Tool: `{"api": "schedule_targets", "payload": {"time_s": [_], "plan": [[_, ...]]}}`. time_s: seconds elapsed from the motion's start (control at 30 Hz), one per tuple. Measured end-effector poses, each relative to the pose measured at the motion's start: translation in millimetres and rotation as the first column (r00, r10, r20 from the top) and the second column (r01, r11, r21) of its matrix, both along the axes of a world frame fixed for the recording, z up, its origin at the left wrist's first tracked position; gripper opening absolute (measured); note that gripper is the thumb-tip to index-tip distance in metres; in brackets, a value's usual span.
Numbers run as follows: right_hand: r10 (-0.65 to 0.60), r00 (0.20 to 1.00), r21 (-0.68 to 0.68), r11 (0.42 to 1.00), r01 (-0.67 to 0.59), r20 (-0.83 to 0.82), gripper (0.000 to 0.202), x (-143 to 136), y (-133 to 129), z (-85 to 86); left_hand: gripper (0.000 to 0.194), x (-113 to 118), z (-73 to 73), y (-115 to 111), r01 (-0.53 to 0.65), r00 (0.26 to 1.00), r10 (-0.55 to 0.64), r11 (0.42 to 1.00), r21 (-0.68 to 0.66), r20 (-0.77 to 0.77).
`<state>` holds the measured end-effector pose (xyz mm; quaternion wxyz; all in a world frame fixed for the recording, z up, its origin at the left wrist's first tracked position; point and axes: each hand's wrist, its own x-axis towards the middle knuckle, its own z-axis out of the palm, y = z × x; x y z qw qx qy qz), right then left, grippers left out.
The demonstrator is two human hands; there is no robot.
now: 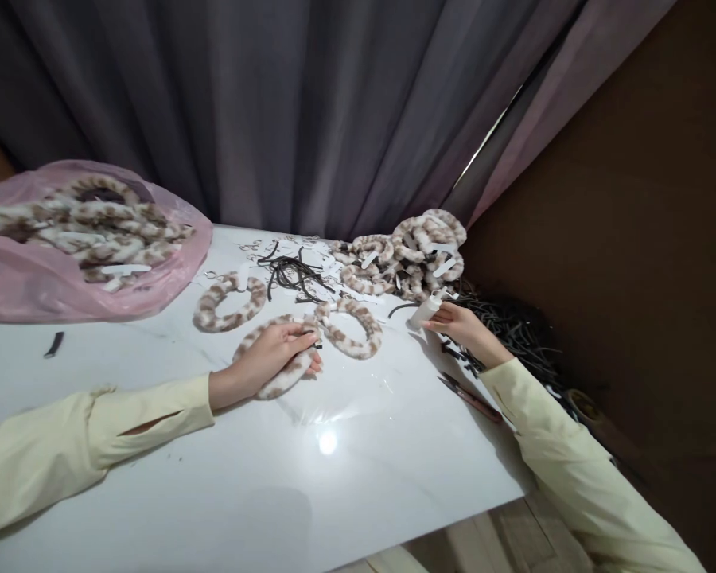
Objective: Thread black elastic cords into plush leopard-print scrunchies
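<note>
My left hand is closed on a fluffy white-and-brown ring near the middle of the table. A short dark end pokes out by its thumb. My right hand, at the table's right side, has its fingers around a small white bottle with a narrow nozzle, which leans to the right. Just right of the held ring lies a second fluffy ring, and a third fluffy ring lies behind it to the left.
A pink plastic bag full of fluffy rings stands at left. Black cords and a pile of tagged fluffy rings lie at the back. A cutting tool and many dark strips are at right; a dark strip at left.
</note>
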<state>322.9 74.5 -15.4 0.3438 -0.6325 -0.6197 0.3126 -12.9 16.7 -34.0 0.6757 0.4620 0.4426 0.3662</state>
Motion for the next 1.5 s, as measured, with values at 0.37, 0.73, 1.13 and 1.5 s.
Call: {"api": "schedule_targets", "payload": {"time_s": [0.37, 0.73, 1.13, 1.5], "plan": [[-0.036, 0.318, 0.062, 0.996, -0.071, 0.947, 0.025, 1.1, -125.6, -22.9, 0.021, -0.9, 2.7, -1.5, 0.016, 0.998, -0.015, 1.0, -0.027, 0.053], [0.32, 0.851, 0.231, 0.868, -0.439, 0.416, 0.022, -72.0, -88.7, 49.8, 0.025, -8.9, 20.8, -1.1, -0.054, 0.989, 0.036, 0.991, 0.122, 0.143], [0.508, 0.861, 0.096, 0.859, -0.503, -0.029, 0.031, -125.2, -65.1, 29.8, 0.015, -18.5, 33.8, 1.0, 0.14, 0.946, -0.142, 0.99, 0.027, 0.29], [0.468, 0.862, 0.01, 0.88, -0.475, -0.193, 0.028, -138.8, -75.1, 30.2, 0.017, -19.1, 36.6, -2.9, 0.228, 0.937, -0.232, 0.973, 0.046, 0.261]]}}
